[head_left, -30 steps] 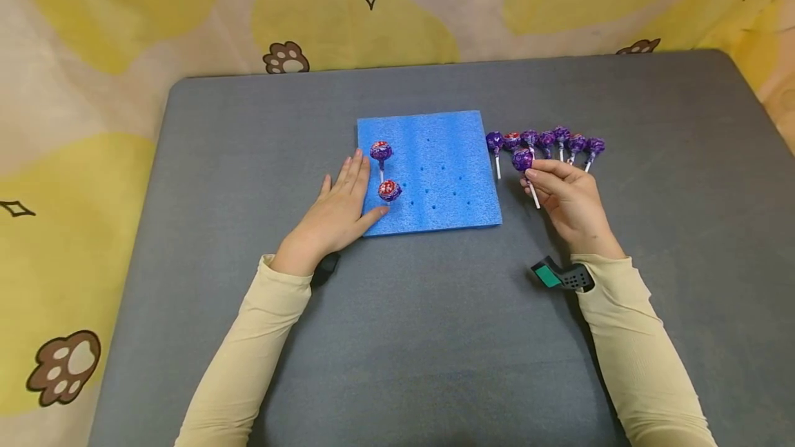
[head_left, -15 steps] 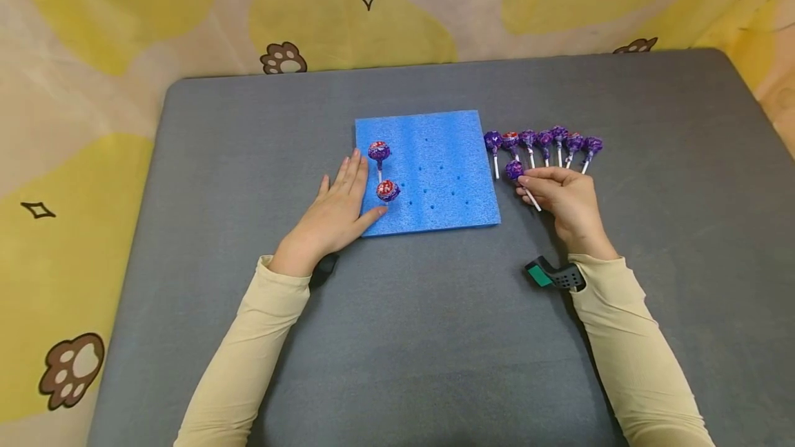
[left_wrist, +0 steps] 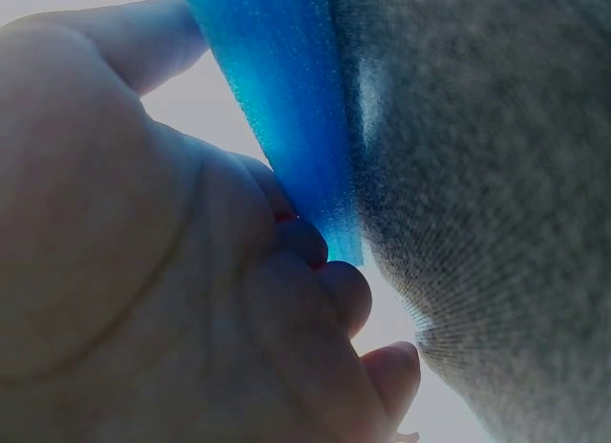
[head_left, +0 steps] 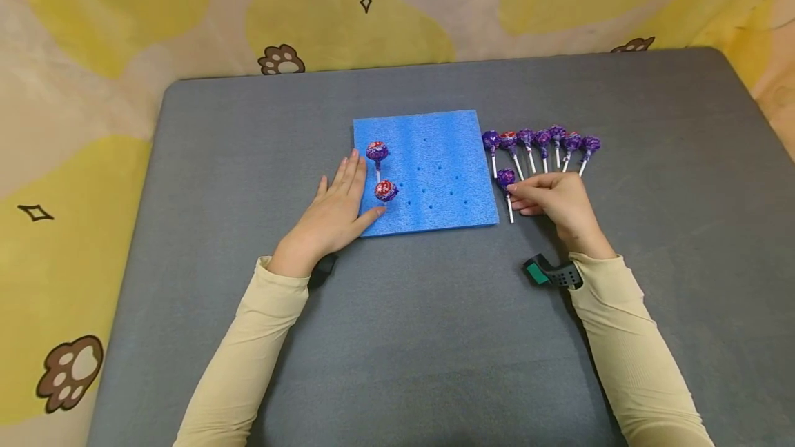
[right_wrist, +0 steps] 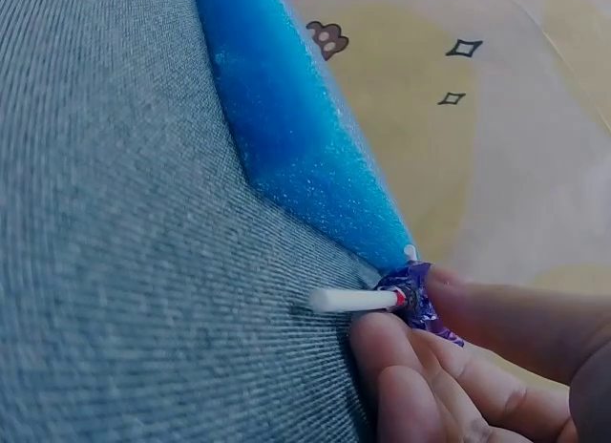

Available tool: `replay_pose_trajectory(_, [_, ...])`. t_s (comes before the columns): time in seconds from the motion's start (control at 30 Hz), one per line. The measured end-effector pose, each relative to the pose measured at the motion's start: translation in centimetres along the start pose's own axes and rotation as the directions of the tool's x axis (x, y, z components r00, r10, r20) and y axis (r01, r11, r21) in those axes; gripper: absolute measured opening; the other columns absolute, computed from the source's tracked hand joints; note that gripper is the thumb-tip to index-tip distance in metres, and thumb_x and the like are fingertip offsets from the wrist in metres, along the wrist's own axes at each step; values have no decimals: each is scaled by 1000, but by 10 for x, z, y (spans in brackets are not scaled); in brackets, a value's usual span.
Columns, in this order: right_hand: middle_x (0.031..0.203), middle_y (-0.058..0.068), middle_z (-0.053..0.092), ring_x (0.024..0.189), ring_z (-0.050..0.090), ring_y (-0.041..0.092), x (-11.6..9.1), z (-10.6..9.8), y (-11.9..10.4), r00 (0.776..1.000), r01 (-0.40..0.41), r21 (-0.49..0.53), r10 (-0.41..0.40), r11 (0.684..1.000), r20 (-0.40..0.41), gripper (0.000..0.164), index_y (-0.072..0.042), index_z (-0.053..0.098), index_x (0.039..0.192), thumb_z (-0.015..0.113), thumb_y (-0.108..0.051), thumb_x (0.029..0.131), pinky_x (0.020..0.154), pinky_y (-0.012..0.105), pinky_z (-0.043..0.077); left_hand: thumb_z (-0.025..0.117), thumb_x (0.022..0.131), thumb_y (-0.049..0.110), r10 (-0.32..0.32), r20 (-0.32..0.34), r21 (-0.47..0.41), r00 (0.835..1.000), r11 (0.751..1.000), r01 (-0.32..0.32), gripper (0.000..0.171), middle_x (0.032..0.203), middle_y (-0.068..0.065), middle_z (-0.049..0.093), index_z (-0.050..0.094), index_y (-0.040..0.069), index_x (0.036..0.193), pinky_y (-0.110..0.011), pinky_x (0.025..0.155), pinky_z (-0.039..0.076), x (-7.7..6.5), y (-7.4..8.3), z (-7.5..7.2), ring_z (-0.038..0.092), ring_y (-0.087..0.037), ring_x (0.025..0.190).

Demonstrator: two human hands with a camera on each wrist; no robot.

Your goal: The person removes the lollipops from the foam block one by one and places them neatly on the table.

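Observation:
A blue foam board (head_left: 437, 150) with small holes lies on the table. Two lollipops with purple and red wrappers, a rear one (head_left: 377, 151) and a nearer one (head_left: 386, 190), stand in its left side. My left hand (head_left: 332, 216) rests flat against the board's left edge, fingers straight and thumb over the front corner; the left wrist view shows its fingertips at the foam's side. Just right of the board, my right hand (head_left: 555, 202) pinches a purple lollipop (head_left: 506, 177) below its head. In the right wrist view, its white stick (right_wrist: 353, 301) points away from the fingers.
Several purple-wrapped lollipops (head_left: 542, 138) lie in a row on the grey table (head_left: 422, 336), right of the board and behind my right hand. A yellow and cream cloth (head_left: 354, 26) with paw prints hangs behind the table.
My right hand has moved left and a little nearer with the lollipop, whose stick has swung from slanting to almost straight toward me. The left hand stays on the board's edge.

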State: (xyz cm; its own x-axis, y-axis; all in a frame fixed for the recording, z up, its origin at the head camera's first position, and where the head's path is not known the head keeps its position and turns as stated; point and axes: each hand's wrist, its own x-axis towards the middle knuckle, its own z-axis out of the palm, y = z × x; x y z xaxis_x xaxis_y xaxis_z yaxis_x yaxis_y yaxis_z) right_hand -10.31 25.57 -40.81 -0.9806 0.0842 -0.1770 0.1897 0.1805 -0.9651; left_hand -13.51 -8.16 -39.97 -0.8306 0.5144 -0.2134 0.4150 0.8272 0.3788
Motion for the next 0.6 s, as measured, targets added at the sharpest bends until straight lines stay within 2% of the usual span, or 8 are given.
replay_pose_trajectory(0.07, [67,-3,70,59,67,10,0,0,-1,1000,-10,-31,11,999,17,6,-1,72,85,68,-5,86,55,24,54,40,98,48,0,0,-1,1000,1000,0,82,155,-10,-17,-4,2,150,-54,111,-1,0,0,0,-12,-25,142])
replay_pose_trajectory(0.27, [67,-6,69,59,67,8,-1,0,-1,1000,-8,-98,11,995,29,26,17,66,96,69,-6,85,55,24,54,41,98,48,-1,0,-1,1000,1000,1,82,155,-10,-16,-4,2,150,-54,111,-1,0,1,-1,-12,-25,142])
replay_pose_trajectory(0.6, [66,-9,68,57,65,5,0,2,1,1000,21,-136,-22,991,-6,29,20,62,99,68,-4,86,52,22,53,41,98,48,-2,5,0,1000,1000,2,82,155,-10,-17,-5,2,150,-54,111,-1,0,1,-1,-12,-25,142])
